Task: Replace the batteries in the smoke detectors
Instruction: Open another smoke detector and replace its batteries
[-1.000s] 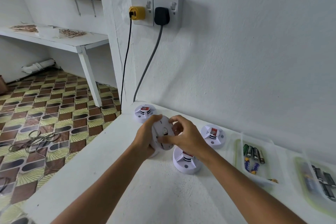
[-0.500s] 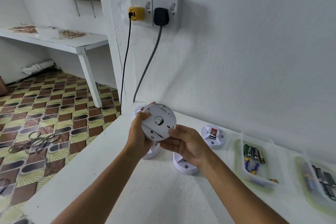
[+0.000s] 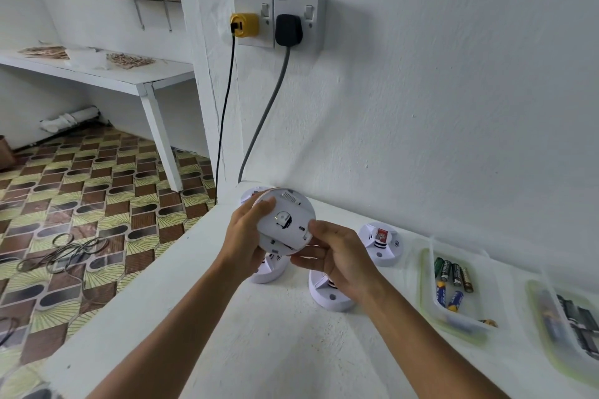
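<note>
Both hands hold a round white smoke detector (image 3: 287, 220) in the air above the white counter, its flat back turned toward me. My left hand (image 3: 248, 235) grips its left rim with the thumb on the back. My right hand (image 3: 334, 256) grips its lower right edge. Several other white detectors sit on the counter: one (image 3: 382, 244) to the right with a red part showing, one (image 3: 327, 293) under my right wrist, one (image 3: 270, 266) below the held one, and one (image 3: 251, 195) mostly hidden behind it.
A clear tray (image 3: 453, 288) with several AA batteries lies to the right, and a second tray (image 3: 564, 324) with dark batteries beyond it. The counter's left edge (image 3: 136, 285) drops to a tiled floor. Two plugs (image 3: 288, 30) and cables hang on the wall ahead.
The detector was lifted off the counter and turned so that its back faces me. My right hand slid from its top to its lower right edge.
</note>
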### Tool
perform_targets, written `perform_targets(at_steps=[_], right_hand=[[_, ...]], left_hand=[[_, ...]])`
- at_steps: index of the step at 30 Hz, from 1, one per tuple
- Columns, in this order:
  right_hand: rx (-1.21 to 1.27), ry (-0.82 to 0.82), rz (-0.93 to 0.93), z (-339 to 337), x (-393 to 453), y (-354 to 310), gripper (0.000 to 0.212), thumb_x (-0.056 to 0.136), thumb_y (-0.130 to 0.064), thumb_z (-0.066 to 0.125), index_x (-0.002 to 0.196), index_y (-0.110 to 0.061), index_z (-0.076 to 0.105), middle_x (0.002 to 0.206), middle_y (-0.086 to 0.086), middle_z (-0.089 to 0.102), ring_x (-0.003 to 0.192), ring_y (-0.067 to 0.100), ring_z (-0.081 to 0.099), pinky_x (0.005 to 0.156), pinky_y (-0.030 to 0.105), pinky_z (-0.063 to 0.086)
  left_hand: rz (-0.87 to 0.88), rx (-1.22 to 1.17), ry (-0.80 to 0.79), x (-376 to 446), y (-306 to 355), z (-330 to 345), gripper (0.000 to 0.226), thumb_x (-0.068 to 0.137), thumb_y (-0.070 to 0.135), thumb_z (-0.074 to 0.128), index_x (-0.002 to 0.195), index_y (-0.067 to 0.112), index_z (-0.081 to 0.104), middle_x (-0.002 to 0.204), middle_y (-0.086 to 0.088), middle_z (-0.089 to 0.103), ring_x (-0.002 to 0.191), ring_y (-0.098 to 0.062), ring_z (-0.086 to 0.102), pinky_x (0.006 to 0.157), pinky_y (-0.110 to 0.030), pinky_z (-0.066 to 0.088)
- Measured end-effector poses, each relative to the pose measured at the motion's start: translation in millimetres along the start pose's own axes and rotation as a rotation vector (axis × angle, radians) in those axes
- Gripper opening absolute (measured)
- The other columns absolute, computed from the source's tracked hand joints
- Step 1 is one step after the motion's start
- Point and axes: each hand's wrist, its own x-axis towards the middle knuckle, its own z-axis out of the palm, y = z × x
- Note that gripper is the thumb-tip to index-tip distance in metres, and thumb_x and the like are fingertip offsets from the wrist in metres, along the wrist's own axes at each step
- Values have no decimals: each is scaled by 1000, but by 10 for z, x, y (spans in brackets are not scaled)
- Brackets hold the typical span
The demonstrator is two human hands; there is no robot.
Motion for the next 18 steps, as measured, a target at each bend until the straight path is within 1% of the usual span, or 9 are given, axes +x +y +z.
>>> perform_targets(at_steps=[4, 7, 9, 11, 12, 15, 16, 17, 18], right_hand=[[-45, 59, -48, 20, 13, 37, 20, 92, -16, 58, 96, 1, 68, 90, 22, 72, 81, 34, 71, 72, 40, 61], [-69, 6, -33, 10, 1, 42, 18, 89, -7, 62, 104, 4, 65, 94, 22, 71, 86, 33, 71, 79, 41, 59], [-75, -13, -24, 11, -11, 22, 23, 83, -1, 66, 105, 6, 64, 97, 25, 70, 89, 36, 70, 80, 42, 59], [-74, 7, -22, 9, -2, 25, 24, 80, 2, 68, 104, 6, 64, 99, 28, 70, 90, 40, 70, 78, 42, 60], [-74, 14, -22, 21, -1, 30, 22, 81, 3, 68, 103, 6, 64, 99, 28, 70, 90, 41, 70, 78, 43, 60], [-48, -2, -15, 52, -7, 33, 16, 87, 0, 64, 102, 3, 64, 95, 26, 71, 86, 39, 71, 78, 43, 60], [-68, -3, -3, 73, -16, 24, 17, 88, -3, 64, 104, 2, 64, 94, 25, 72, 84, 37, 71, 77, 42, 60], [-158, 23, -8, 96, -19, 14, 20, 89, -8, 65, 108, 0, 63, 93, 22, 73, 82, 35, 72, 75, 40, 60], [-337, 84, -44, 108, -11, 22, 26, 89, -13, 66, 112, -2, 62, 91, 17, 73, 79, 30, 72, 73, 35, 59]], left_hand=[[3, -34, -6, 1, -12, 19, 28, 90, 18, 54, 115, 7, 62, 91, -16, 70, 76, -27, 70, 54, -35, 55], [-10, -6, 1, -3, 8, 4, 24, 94, 16, 49, 112, 12, 63, 87, -11, 72, 74, -25, 71, 53, -35, 55], [-7, 21, -11, 0, 20, -2, 24, 90, 21, 56, 110, 15, 65, 88, -11, 72, 78, -27, 70, 54, -36, 55], [-19, -13, -28, 6, 13, -23, 35, 80, 29, 58, 111, 16, 65, 93, -13, 71, 82, -29, 69, 57, -38, 56], [-44, -81, -45, -4, 14, -32, 42, 76, 33, 61, 113, 14, 63, 96, -15, 70, 84, -30, 68, 60, -39, 56], [-177, -337, -114, -25, -6, -36, 82, 59, 51, 78, 126, 9, 57, 115, -22, 62, 100, -36, 61, 80, -47, 55], [-217, -394, -105, -42, -16, -22, 86, 59, 55, 77, 129, 9, 57, 121, -23, 60, 105, -38, 59, 87, -49, 52], [-244, -453, -77, -41, -33, -14, 84, 63, 56, 73, 131, 10, 56, 127, -24, 57, 111, -39, 56, 93, -50, 47], [-260, -491, -26, -26, -54, -11, 82, 68, 57, 66, 135, 11, 53, 133, -24, 53, 115, -39, 52, 98, -51, 43]])
